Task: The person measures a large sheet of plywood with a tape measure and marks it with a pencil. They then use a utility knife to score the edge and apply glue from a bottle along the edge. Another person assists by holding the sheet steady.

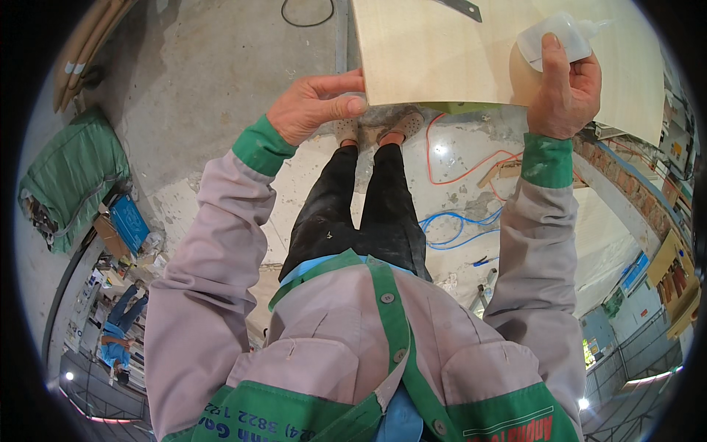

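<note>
A pale wooden board (434, 66) spreads across the upper right in front of me. My left hand (317, 107) is at its near left corner. The fingers reach to the edge and their tips pass out of sight, while the thumb lies beside the corner. Over the board's right part, my right hand (565, 96) is closed round a translucent white squeeze bottle (563, 35). The bottle lies tilted on its side, its thin nozzle pointing right. A flat grey metal strip (465, 9) with a hole in its end rests on the board's far part.
An orange cord (431, 158) and a blue hose (456, 217) lie on the floor at right. A green cover (74, 177) drapes over something at left. A black cable loop (305, 20) lies on the far floor. Another person (116, 339) is far off at lower left.
</note>
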